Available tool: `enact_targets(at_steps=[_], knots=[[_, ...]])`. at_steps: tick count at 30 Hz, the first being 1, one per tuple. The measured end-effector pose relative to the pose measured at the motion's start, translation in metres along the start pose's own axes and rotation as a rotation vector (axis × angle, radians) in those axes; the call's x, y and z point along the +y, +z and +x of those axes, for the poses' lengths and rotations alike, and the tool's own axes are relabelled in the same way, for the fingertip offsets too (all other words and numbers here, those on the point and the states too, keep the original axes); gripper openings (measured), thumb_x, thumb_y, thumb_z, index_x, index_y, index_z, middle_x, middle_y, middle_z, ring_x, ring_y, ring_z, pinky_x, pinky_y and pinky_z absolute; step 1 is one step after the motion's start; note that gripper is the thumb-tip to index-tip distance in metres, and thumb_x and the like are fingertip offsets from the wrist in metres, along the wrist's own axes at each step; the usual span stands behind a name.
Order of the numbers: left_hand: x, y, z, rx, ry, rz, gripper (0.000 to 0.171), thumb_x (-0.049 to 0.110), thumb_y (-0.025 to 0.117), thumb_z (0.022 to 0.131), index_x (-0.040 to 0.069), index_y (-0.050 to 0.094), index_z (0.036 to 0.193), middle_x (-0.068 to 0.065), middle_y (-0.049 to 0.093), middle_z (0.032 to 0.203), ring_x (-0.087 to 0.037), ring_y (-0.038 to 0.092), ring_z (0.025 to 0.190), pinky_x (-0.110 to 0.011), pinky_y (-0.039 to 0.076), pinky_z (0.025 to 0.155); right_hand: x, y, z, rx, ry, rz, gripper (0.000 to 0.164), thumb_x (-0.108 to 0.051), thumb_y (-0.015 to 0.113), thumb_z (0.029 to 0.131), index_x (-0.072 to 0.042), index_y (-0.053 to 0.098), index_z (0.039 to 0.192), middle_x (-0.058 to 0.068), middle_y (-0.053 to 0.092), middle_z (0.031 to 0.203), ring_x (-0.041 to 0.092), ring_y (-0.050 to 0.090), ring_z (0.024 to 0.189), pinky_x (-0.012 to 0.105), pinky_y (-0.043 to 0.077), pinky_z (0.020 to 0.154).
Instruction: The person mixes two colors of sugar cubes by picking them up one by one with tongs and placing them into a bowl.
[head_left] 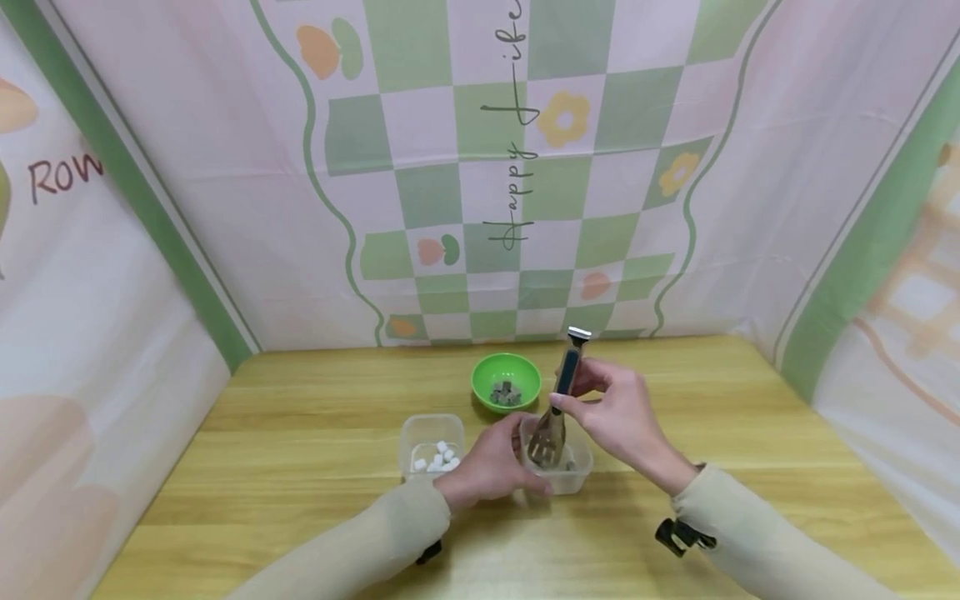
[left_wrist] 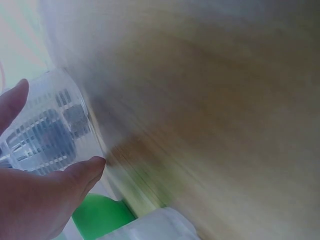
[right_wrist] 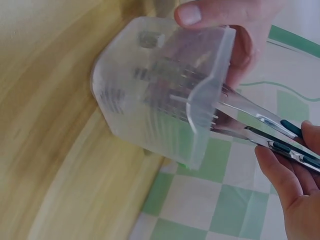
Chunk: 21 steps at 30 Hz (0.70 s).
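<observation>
With its fingers and thumb on either side, my left hand (head_left: pixel 495 462) grips a clear plastic container (head_left: pixel 579 483) standing on the table. My right hand (head_left: pixel 621 412) holds metal tongs (head_left: pixel 567 371) with dark grips, thumb on one arm and fingers on the other. The slotted heads of the tongs (right_wrist: pixel 240 102) reach down into the container. A few small grey cubes (head_left: pixel 571 465) lie inside it; whether one sits between the tong heads cannot be made out. Behind the container stands a green bowl (head_left: pixel 483 367) holding several grey cubes (head_left: pixel 506 393).
Left of my left hand is a second clear container (head_left: pixel 408 429) with several white cubes (head_left: pixel 441 454), partly hidden by that hand. The wooden table (head_left: pixel 300 467) ends at a hanging checkered cloth (head_left: pixel 495 192) at the back, with cloth at both sides too.
</observation>
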<state>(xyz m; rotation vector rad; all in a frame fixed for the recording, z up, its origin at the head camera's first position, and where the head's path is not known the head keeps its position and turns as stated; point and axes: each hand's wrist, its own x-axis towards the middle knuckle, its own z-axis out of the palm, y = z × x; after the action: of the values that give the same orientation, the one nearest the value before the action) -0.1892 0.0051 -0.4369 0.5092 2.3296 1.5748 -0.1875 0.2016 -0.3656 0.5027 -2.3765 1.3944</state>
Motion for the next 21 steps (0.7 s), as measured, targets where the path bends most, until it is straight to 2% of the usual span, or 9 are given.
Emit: enact_targets(at_steps=[9,21], knots=[[-0.001,0.001,0.000,0.006,0.011,0.009,0.091,0.004,0.099,0.065,0.006,0.054,0.144,-0.006,0.065,0.134,-0.024,0.063,0.123,-0.041,0.050,0.111,0.007,0.009,-0.003,-0.008,0.009,-0.002,0.020,0.005,0.085,0.083,-0.005,0.074,0.096,0.001,0.074,0.082,0.020,0.072,0.075,0.029,0.065,0.068],[0.001,0.001,-0.001,0.005,0.002,-0.002,0.092,0.003,0.099,0.064,0.006,0.054,0.145,-0.006,0.065,0.134,-0.025,0.062,0.125,-0.043,0.049,0.112,0.011,0.005,-0.003,0.009,0.024,-0.012,0.021,0.004,0.086,0.082,-0.006,0.073,0.096,0.002,0.073,0.083,0.019,0.072,0.076,0.028,0.065,0.071]])
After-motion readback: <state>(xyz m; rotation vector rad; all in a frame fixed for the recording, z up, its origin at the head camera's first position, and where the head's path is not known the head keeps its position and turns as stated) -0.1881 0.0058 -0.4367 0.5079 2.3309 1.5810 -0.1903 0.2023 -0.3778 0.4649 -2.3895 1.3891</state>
